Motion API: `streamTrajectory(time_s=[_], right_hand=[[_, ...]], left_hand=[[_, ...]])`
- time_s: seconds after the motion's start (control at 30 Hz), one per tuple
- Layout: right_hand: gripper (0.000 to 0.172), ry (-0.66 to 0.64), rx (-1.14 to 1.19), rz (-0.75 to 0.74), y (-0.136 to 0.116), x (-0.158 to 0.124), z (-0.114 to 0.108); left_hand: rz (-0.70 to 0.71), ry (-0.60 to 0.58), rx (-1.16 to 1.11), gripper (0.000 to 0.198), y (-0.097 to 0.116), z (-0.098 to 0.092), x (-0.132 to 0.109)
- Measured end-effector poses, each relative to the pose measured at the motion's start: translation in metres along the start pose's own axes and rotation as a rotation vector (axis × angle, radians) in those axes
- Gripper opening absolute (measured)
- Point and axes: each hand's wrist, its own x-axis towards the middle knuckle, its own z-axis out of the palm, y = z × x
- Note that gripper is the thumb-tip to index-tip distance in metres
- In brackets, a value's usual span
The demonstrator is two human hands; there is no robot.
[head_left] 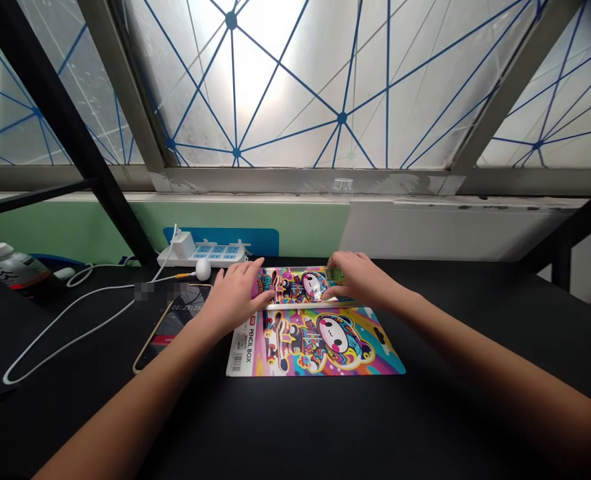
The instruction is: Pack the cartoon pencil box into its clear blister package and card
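Note:
A pencil box (295,285) with a colourful cartoon skateboard print lies crosswise on the black desk, its long white edge toward me. My left hand (238,292) grips its left end, thumb on the near side and fingers toward the far edge. At the right end my right hand (359,277) holds the box, thumb on the top face and fingers curled over the back, beside a small greenish part. Directly in front lies a flat printed card (320,343) with the same cartoon figure and a white "PENCIL BOX" strip. The box covers or meets its far edge.
Left of the box lies a phone (168,327) with its screen lit, partly behind my left forearm. A white cable (58,337) loops over the desk from a charger in the power strip (215,252). A bottle (18,270) stands far left. Black frame bars flank the desk.

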Motion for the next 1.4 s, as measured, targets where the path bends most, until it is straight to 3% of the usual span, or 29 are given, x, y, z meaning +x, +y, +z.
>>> streamTrajectory(time_s=[0.1, 0.2, 0.4, 0.57, 0.87, 0.97, 1.03, 1.1, 1.2, 1.3, 1.4], right_hand=[[0.02, 0.049, 0.027, -0.015, -0.004, -0.004, 0.002], [0.012, 0.063, 0.054, -0.017, -0.004, -0.005, 0.009], [0.028, 0.06, 0.089, -0.035, 0.001, -0.006, 0.013], [0.027, 0.064, 0.16, -0.025, 0.003, -0.011, 0.002], [0.027, 0.151, 0.284, 0.063, -0.014, -0.023, -0.01], [0.032, 0.219, 0.274, -0.007, -0.023, -0.031, -0.014], [0.031, 0.313, 0.215, -0.096, -0.031, -0.04, -0.019], [0.035, 0.402, 0.118, -0.165, -0.038, -0.055, -0.026], [0.046, 0.431, -0.023, -0.236, -0.047, -0.09, -0.034], [0.059, 0.399, -0.105, -0.334, -0.052, -0.126, -0.032], [0.056, 0.379, -0.144, -0.439, -0.053, -0.148, -0.019]], left_hand=[[0.006, 0.024, -0.05, 0.069, -0.005, 0.001, 0.002], [0.014, 0.034, -0.13, 0.07, -0.008, 0.004, 0.004], [0.074, 0.089, -0.108, 0.07, -0.008, 0.007, 0.006], [0.136, 0.142, -0.038, 0.067, -0.007, 0.004, 0.003], [0.206, 0.195, 0.069, 0.03, 0.007, -0.005, -0.004], [0.248, 0.239, 0.112, 0.034, 0.016, -0.016, -0.009], [0.298, 0.296, 0.168, 0.039, 0.022, -0.027, -0.016], [0.349, 0.366, 0.208, 0.031, 0.028, -0.037, -0.028], [0.443, 0.437, 0.191, 0.028, 0.037, -0.043, -0.054], [0.573, 0.41, 0.11, 0.039, 0.043, -0.031, -0.083], [0.659, 0.299, 0.014, 0.04, 0.041, -0.009, -0.101]])
